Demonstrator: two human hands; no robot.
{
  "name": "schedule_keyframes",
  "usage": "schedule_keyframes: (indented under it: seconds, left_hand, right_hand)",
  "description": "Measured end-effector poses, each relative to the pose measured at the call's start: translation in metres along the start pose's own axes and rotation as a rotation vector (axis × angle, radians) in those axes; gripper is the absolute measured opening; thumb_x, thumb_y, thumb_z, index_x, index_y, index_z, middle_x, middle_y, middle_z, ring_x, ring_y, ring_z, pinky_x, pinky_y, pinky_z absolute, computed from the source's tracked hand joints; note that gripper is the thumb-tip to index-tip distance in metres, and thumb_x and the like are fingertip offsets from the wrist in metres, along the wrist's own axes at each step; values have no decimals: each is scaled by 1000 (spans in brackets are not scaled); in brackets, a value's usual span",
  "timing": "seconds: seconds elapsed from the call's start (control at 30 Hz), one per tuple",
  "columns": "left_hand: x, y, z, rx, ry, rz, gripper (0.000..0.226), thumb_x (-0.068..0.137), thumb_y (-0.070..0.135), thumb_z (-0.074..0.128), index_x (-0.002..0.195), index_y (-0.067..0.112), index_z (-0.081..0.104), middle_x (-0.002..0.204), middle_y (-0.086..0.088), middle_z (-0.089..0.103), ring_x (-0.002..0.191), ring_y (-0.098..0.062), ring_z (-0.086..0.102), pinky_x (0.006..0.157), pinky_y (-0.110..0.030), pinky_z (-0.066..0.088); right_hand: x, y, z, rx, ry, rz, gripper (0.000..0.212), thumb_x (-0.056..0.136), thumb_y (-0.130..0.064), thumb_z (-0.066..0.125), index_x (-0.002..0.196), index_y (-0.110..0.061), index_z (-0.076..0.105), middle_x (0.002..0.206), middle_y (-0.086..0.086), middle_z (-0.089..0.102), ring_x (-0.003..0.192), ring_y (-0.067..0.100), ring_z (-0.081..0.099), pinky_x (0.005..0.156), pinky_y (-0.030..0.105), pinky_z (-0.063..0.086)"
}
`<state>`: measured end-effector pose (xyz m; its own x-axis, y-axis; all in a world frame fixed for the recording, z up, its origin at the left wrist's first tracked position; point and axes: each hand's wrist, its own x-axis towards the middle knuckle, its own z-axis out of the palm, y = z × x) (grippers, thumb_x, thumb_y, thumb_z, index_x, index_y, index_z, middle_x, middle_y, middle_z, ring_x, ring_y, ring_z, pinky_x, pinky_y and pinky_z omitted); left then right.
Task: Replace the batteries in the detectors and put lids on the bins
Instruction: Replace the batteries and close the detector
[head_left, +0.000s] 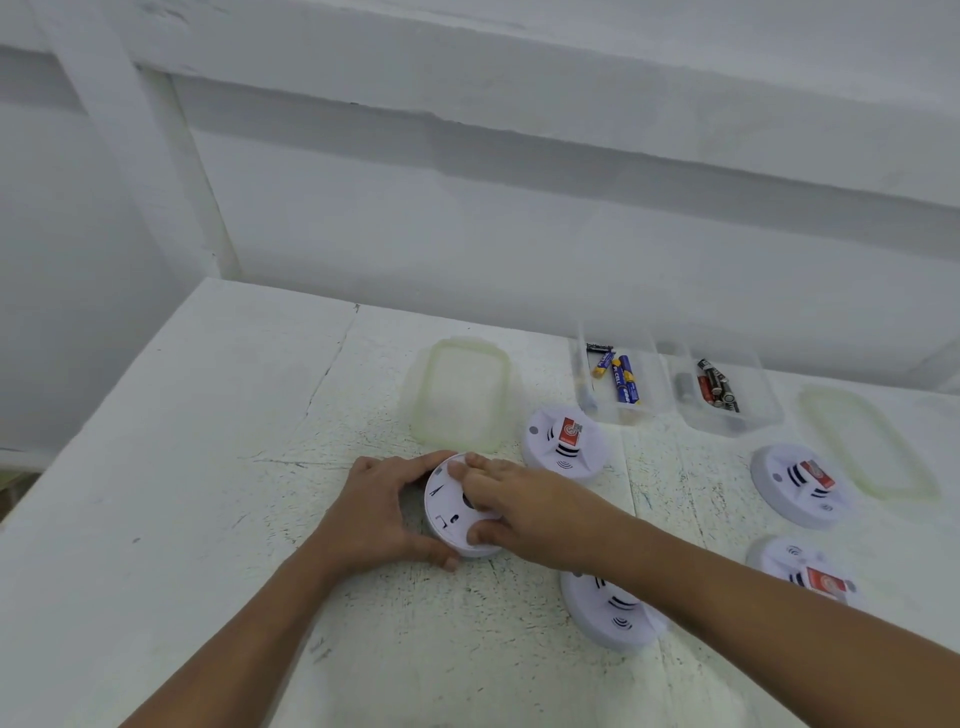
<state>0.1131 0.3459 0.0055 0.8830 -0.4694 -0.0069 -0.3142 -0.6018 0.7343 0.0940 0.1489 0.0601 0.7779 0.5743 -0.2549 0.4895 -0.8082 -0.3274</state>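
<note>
A round white detector (448, 512) lies on the white table (218, 467), back side up. My left hand (382, 514) grips its left rim, thumb and fingers curled round it. My right hand (511, 506) grips it from the right, fingers over the top and thumb at the near edge. Two clear bins stand at the back: one (615, 382) holds blue and yellow batteries, the other (724, 395) holds black and red ones. Both bins are uncovered. One greenish lid (460, 397) lies left of them, another (867, 444) to the right.
Several more white detectors lie on the table: one (563, 441) behind my right hand, one (797, 483) at the right, one (802, 571) nearer, one (605, 613) partly under my right forearm. Three show a red battery. A white wall backs the table.
</note>
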Motion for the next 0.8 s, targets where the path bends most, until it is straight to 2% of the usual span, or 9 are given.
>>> schedule_keyframes:
  seconds: [0.1,0.23,0.37,0.47,0.57,0.67,0.8]
  left_hand:
    - [1,-4,3,5,2,-10,95,38,62,87,120,66,40,101,34,59,105,22,32,95,-12,20]
    - [3,-14,7,14,-9,-40,104,33,74,80,127,63,38,108,29,61,110,3,40,94,-16,23]
    - [4,-17,8,2,-1,-39,102,33,75,80,126,63,39,107,29,61,109,6,40,94,-15,23]
    - [5,-19,9,8,3,-25,103,33,78,77,128,61,40,108,28,62,109,4,41,95,-15,22]
    - [4,-20,9,-2,4,-25,103,33,78,77,127,61,39,110,27,61,109,6,38,95,-14,21]
    - [4,-21,9,-6,1,-18,102,33,77,77,126,62,39,110,26,61,109,1,39,93,-12,21]
    - [3,-17,6,-11,5,3,95,36,73,79,120,65,38,109,27,61,106,14,35,94,-10,20]
  right_hand:
    - [1,3,6,-6,2,19,42,96,-31,50,131,-9,43,159,-5,10,146,13,10,110,32,26]
    - [1,3,13,40,37,33,35,96,-30,49,124,-10,44,160,-6,9,147,14,7,111,27,20]
    - [0,-2,17,43,73,50,40,98,-30,46,131,-8,41,160,-3,9,147,12,4,111,20,13]
    - [-1,-6,20,39,105,59,38,99,-30,43,127,-4,42,160,1,9,147,12,2,103,10,0]
    - [1,-10,29,32,143,85,35,101,-28,39,123,-2,42,160,7,9,148,17,1,106,15,-7]
    - [3,-13,36,34,170,130,30,101,-26,38,119,-2,43,159,10,11,148,20,2,109,19,-8]
    - [0,-17,31,128,176,171,35,100,-26,41,128,-4,39,160,4,11,147,14,4,114,20,4]
